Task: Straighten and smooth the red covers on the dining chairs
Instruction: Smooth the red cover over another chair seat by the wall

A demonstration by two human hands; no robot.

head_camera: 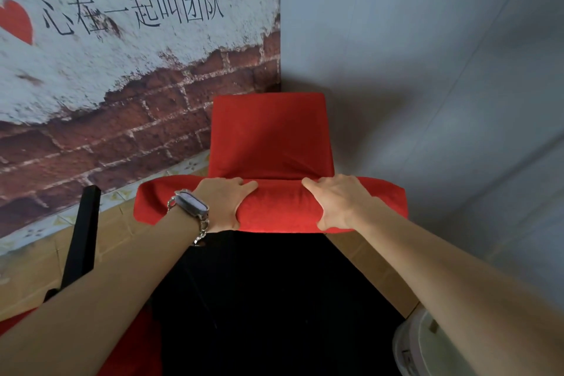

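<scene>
A chair in a red cover stands in the room's corner, seen from above. Its nearer padded part runs as a wide red band across the middle of the view. My left hand, with a watch and chain bracelet on the wrist, grips this band left of centre, fingers curled over the far side and thumb on the near face. My right hand grips it the same way right of centre. Between my hands the cloth lies taut. Faint creases fan across the farther red panel.
A brick-and-plaster mural wall stands to the left and a plain grey wall to the right. A black bar leans at the left. More red cloth shows at lower left, a white bucket at lower right.
</scene>
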